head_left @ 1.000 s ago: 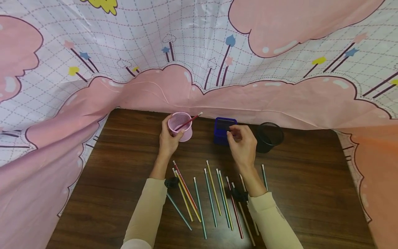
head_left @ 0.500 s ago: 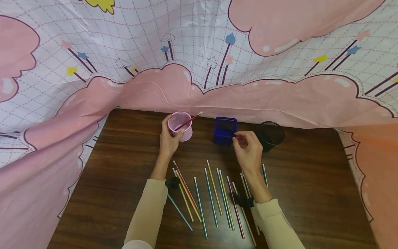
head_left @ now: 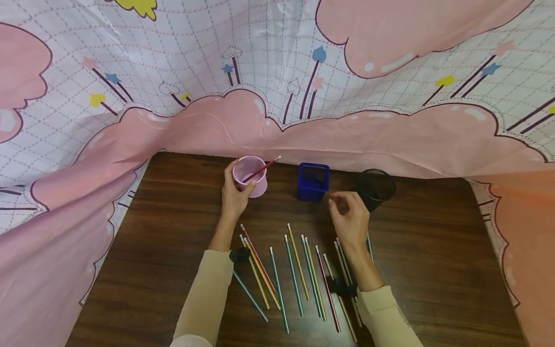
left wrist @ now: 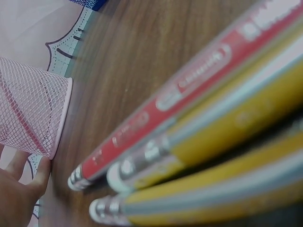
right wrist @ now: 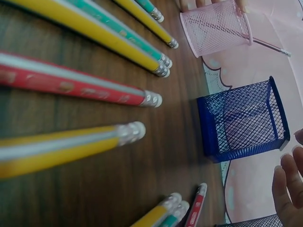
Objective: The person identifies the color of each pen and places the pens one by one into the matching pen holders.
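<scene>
My left hand (head_left: 234, 193) grips the side of a pink mesh pencil cup (head_left: 258, 189), its thumb on the near side. Inside leans a red pencil (head_left: 270, 165), eraser end sticking out to the upper right. A blue square mesh pencil holder (head_left: 310, 194) stands upright to the right of the cup. Just in front and to the right of that holder is my right hand (head_left: 352, 219), fingers loosely bent. The right wrist view shows a gap between its thumb and fingers (right wrist: 282, 187), with nothing seen held. The left wrist view shows my left fingers against the cup's mesh.
A black round mesh holder (head_left: 376, 190) stands beyond my right hand. Several pencils, among them a red one (head_left: 328, 289), a yellow one (head_left: 298, 262) and a green one (head_left: 279, 291), lie on the wooden table (head_left: 151, 250). A patterned cloth (head_left: 195, 130) hangs behind.
My right hand has moved from the blue holder's front to the right and closer to me. My left hand and the pink cup have stayed in place.
</scene>
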Demonstrator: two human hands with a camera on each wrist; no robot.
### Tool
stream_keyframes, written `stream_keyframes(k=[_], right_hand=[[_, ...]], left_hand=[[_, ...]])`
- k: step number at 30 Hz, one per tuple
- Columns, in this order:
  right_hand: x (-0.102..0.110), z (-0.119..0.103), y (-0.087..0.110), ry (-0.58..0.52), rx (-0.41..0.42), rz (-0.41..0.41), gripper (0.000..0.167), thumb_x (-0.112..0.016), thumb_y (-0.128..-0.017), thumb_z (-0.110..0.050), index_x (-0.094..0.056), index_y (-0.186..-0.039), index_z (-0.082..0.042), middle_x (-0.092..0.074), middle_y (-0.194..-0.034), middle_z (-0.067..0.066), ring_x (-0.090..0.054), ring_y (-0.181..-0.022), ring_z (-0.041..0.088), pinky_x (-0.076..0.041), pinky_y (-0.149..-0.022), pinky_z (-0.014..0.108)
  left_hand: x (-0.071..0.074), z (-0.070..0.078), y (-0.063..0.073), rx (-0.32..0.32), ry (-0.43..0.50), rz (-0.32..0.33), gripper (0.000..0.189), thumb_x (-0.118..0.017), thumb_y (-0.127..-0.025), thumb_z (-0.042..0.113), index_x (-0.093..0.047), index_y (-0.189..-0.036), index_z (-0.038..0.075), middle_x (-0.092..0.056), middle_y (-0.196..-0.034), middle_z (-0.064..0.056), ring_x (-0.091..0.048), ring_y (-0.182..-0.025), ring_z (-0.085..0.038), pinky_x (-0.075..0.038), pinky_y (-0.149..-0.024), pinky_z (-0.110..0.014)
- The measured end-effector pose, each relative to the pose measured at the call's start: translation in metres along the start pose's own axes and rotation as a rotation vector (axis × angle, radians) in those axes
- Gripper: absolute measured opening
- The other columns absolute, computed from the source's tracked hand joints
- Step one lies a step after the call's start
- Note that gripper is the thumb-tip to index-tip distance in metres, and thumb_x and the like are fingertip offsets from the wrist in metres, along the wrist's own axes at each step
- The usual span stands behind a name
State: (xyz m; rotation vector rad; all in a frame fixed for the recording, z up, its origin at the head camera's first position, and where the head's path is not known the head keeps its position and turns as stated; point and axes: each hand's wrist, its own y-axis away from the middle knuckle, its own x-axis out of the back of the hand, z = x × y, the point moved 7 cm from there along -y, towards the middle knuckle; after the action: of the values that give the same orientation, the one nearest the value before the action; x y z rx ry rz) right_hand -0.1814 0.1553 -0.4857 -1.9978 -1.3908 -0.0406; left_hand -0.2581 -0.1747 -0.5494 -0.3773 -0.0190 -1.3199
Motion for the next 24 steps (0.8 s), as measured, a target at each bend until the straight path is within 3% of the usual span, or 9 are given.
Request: stream_keyframes(k=[2,9,24], right_hand=[[0.001,0.002,0.002,0.015,-0.007,-0.002,0.014,-0.076,-0.081,0.004,-0.073,-0.093,-0.002,-0.068,-0.092,0.007,-0.067,-0.076,0.024,-0.056,-0.067,0.034],[0.007,0.008,0.009,0.058,-0.034,-0.010,0.014,-0.076,-0.081,0.004,-0.073,-0.093,-0.004,-0.067,-0.091,0.006,-0.066,-0.071,0.021,-0.051,-0.064,0.019],[0.016,0.026,0.026,0.118,-0.084,-0.053,0.016,-0.077,-0.080,0.002,-0.073,-0.094,-0.005,-0.067,-0.090,0.005,-0.067,-0.069,0.020,-0.055,-0.061,0.029]], left_hand=[[0.001,0.000,0.001,0.000,0.004,-0.002,0.078,-0.081,-0.083,0.013,-0.038,-0.148,0.022,-0.055,-0.137,-0.018,-0.062,-0.111,-0.038,-0.051,-0.090,-0.048],[0.004,0.045,0.009,-0.027,0.009,-0.020,0.073,-0.077,-0.085,0.005,-0.035,-0.145,0.001,-0.052,-0.134,-0.034,-0.059,-0.108,-0.053,-0.051,-0.087,-0.053],[0.004,0.044,0.009,-0.033,0.004,-0.006,0.074,-0.077,-0.083,0.001,-0.037,-0.145,0.001,-0.052,-0.133,-0.034,-0.059,-0.108,-0.053,-0.051,-0.087,-0.054]])
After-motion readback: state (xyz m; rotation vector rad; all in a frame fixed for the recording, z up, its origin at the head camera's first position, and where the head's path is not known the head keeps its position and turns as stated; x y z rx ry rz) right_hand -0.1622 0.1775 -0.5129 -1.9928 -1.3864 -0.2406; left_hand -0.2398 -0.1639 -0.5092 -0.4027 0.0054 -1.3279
